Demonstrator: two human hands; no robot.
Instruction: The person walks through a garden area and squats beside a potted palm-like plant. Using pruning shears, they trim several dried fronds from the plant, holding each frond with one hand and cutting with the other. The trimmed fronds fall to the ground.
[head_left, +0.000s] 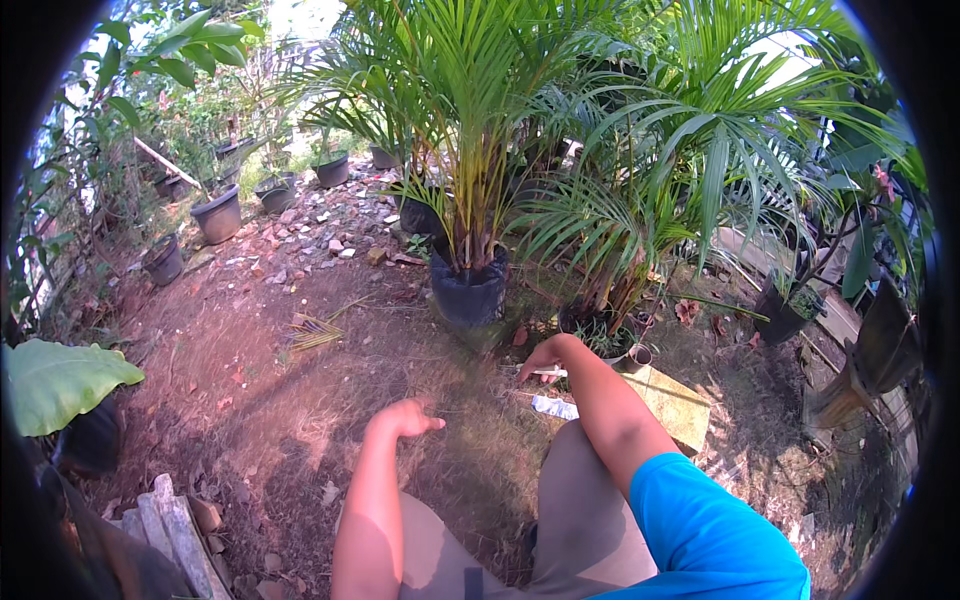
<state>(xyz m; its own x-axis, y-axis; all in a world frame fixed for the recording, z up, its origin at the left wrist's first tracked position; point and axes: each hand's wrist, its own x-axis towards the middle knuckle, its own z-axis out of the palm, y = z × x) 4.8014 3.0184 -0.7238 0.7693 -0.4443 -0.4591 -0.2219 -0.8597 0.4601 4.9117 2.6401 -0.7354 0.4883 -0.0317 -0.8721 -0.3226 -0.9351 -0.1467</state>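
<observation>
My left hand (409, 418) hangs over the bare soil in front of my left knee, thumb apart from the fingers and nothing in it. Farther right, my right hand (546, 361) holds a thin whitish stick-like object (556, 372), partly covered by the fingers. Just below that hand, a crumpled white and blue packet (555, 407) lies on the ground by my right knee. Ahead stands a palm in a black plastic pot (471, 289). Another palm grows from a dark pot (600, 337) just beyond my right forearm, with a small brown pot (638, 357) at its near side.
A yellowish flat slab (679, 409) lies under my right forearm. Old wood pieces (176, 529) lie at lower left, below a big leaf (64, 382). Several pots, one grey (217, 215), border the rubble (330, 229) behind. A potted plant (784, 311) leans at right.
</observation>
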